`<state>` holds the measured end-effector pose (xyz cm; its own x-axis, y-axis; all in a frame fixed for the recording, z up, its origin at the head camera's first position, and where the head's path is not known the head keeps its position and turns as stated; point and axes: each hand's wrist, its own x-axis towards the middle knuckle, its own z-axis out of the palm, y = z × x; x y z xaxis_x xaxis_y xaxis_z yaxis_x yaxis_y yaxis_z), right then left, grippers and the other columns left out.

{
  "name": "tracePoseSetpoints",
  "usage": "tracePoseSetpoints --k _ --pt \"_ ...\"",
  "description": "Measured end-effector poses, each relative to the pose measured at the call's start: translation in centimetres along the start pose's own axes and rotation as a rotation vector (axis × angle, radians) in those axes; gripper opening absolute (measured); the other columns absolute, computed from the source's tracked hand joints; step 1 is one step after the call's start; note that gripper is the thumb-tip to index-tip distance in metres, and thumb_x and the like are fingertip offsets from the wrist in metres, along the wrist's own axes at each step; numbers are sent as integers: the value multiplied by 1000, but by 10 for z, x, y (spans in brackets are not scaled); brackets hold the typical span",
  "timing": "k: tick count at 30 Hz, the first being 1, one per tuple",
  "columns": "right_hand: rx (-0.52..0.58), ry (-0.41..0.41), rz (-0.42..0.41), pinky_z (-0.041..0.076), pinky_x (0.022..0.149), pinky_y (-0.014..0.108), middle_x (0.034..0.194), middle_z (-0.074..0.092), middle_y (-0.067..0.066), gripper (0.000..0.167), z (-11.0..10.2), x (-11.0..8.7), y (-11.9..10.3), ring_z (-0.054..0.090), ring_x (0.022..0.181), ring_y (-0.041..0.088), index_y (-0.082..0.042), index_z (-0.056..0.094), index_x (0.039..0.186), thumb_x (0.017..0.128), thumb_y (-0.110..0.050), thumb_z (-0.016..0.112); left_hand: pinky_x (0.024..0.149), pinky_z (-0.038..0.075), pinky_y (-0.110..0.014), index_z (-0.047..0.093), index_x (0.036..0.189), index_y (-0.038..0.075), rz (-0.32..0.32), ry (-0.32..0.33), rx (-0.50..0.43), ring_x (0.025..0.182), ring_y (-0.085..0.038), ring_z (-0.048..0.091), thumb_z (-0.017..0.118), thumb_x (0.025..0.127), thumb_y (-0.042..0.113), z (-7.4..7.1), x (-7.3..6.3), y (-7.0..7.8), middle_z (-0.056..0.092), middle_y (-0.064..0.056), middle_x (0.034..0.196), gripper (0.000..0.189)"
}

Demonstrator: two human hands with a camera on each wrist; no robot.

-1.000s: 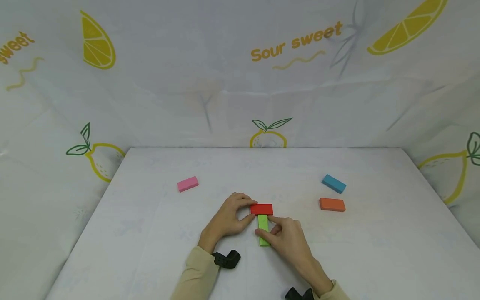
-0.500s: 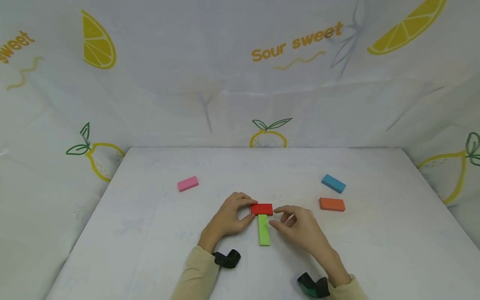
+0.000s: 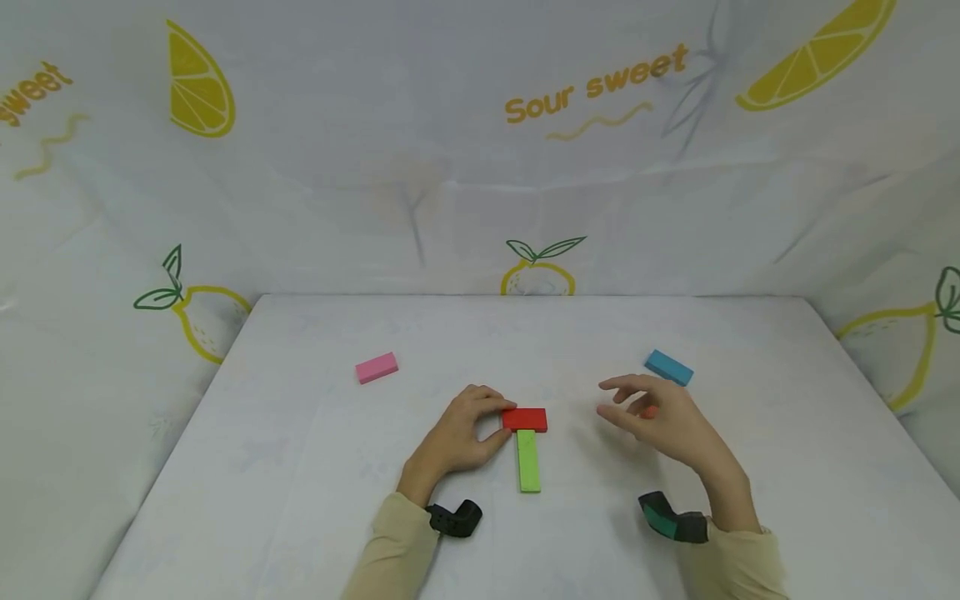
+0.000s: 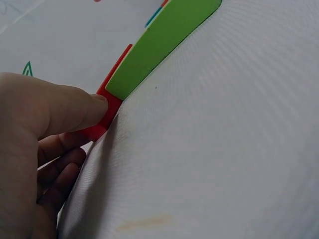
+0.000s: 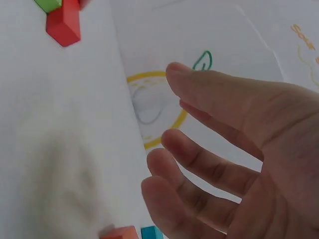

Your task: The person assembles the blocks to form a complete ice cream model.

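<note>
My left hand (image 3: 455, 435) pinches the left end of the red block (image 3: 529, 419) between thumb and fingers, as the left wrist view also shows. The green block (image 3: 528, 463) lies lengthwise against the near side of the red one, so the two form a T on the table. Off to the right, my right hand (image 3: 660, 417) is raised above the table with nothing between its loosely bent fingers. It covers most of the orange block (image 5: 121, 233) in the head view. Just beyond that hand lies the blue block (image 3: 670, 367).
A pink block (image 3: 377, 367) lies toward the back left of the white table (image 3: 300, 500). White sheeting (image 3: 337, 167) printed with lemons rises behind the table and along both sides. A black wrist device (image 3: 456, 518) is strapped to each forearm.
My right hand has let go of the green block and moved right and away, up over the orange block. My left hand has stayed on the red block.
</note>
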<state>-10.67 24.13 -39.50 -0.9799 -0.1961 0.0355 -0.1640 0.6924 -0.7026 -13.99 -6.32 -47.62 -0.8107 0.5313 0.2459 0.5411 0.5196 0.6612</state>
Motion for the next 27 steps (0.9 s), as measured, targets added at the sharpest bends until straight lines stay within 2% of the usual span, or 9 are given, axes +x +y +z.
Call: tracePoseSetpoints --k 4,11,16,20,23,27 --pt "12 -7 6 56 70 24 112 71 13 40 -15 -2 14 68 87 5 -9 70 125 92 -30 77 99 53 -35 74 122 10 5 6 1 110 -18 60 74 90 15 0 0 0 71 -3 117 32" --pt "-37 8 105 51 78 21 120 71 14 46 -31 -9 37 59 92 -5 -10 68 131 93 -35 75 98 53 -35 74 123 11 2 -1 4 110 -17 60 74 90 16 2 0 -3 70 -2 118 32" --pt "-58 48 82 48 78 18 121 66 17 42 -31 -12 52 52 93 -8 -8 69 129 92 -27 76 98 52 -35 74 122 11 3 -1 6 110 -18 60 73 90 16 1 0 -2 70 -3 118 32" --pt "-74 57 67 49 74 19 120 64 19 38 -29 -14 60 58 97 10 -4 69 126 92 -21 76 98 52 -35 74 122 11 7 1 14 110 -18 60 73 90 15 0 1 -1 70 -3 118 32" --pt "-74 33 108 49 75 23 125 61 23 40 -29 -14 63 60 104 31 -3 68 129 94 -23 74 98 52 -36 74 122 11 10 2 20 110 -18 60 73 90 16 0 1 -1 71 -3 117 32" --pt "-78 7 172 51 79 35 132 54 28 45 -30 -16 67 57 114 45 -3 65 132 96 -28 72 99 52 -36 74 121 11 11 2 20 110 -18 61 73 90 16 0 2 -2 71 -3 117 31"
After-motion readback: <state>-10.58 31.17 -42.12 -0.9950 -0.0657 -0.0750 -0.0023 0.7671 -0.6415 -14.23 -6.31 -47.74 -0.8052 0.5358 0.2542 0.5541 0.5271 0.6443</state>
